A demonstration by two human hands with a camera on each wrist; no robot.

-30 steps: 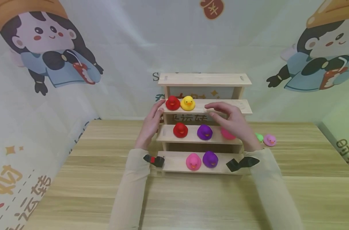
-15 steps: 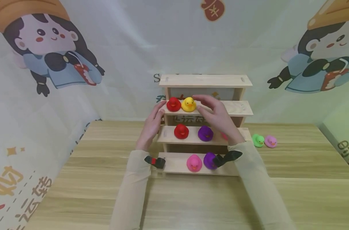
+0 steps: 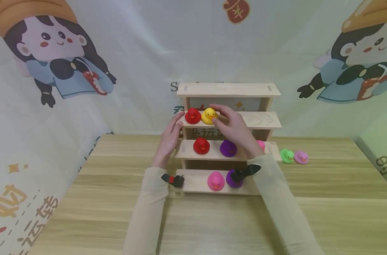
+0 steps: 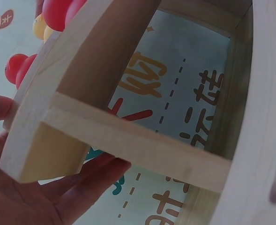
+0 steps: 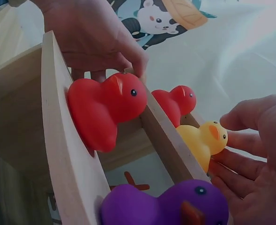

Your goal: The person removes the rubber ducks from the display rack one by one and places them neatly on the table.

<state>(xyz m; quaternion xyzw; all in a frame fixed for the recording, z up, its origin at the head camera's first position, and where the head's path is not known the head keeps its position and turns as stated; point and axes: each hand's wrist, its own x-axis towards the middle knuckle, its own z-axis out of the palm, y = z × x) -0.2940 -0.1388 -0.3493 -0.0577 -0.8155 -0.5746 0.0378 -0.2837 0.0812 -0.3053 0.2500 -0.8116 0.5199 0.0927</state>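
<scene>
A wooden tiered shelf (image 3: 263, 119) stands on the table, and my left hand (image 3: 169, 143) grips its left end. In the left wrist view the thumb lies at the board's front and the fingers (image 4: 100, 180) reach underneath. On the second tier from the top, a yellow rubber duck (image 3: 208, 115) sits beside a red rubber duck (image 3: 192, 116). My right hand (image 3: 234, 129) holds the yellow one from its right side, thumb in front by the beak and fingers behind. The tier below bears another red duck (image 3: 201, 146), a purple duck (image 3: 228, 148) and a pink duck (image 3: 261, 144) partly hidden by my right arm.
A pink duck (image 3: 216, 181) and a purple duck (image 3: 233, 183), partly covered by the right wrist strap, sit on the lowest tier. Right of the shelf, a green duck (image 3: 287, 156) and a light purple duck (image 3: 301, 157) stand on the table (image 3: 101, 198). A printed cloth (image 3: 142, 53) hangs behind.
My right hand has moved left along the second tier to the yellow duck, its fingers coming around it. My left hand stays at the shelf's left end.
</scene>
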